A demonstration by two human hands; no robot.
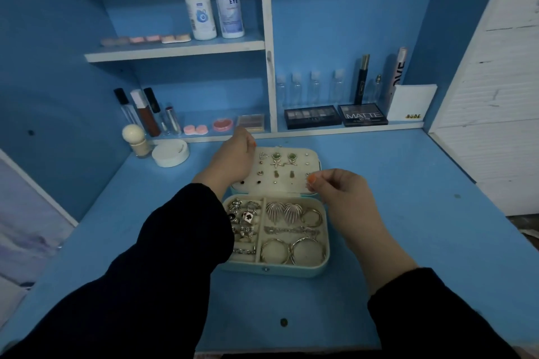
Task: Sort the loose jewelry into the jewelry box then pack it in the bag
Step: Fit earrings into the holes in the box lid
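Black sleeves [175, 256] filled the near edge, both arms reaching over the blue desk [408, 242] to the box [277, 270], which lay open and flat at the middle of it. Its tray, on the person's side, held rings [243, 218] in the left slots, two leaf earrings [284, 211] at the upper right with a small hoop just beside them, a chain [291, 232] across the middle, and two big hoops [290, 253] touching at the front.

Beyond the hinge lay the lid [291, 188], its pale panel dotted with small earrings. The left hand [233, 154] rested on the lid's far left corner with fingers bent over the edge (whether they actually gripped it I could not tell). The right hand [341, 192] sat at the lid's right edge, thumb and forefinger closed together on a tiny stud [308, 175].

Behind the box, shelves carried two white bottles [201, 9] above and dark palettes [312, 116] to the right.
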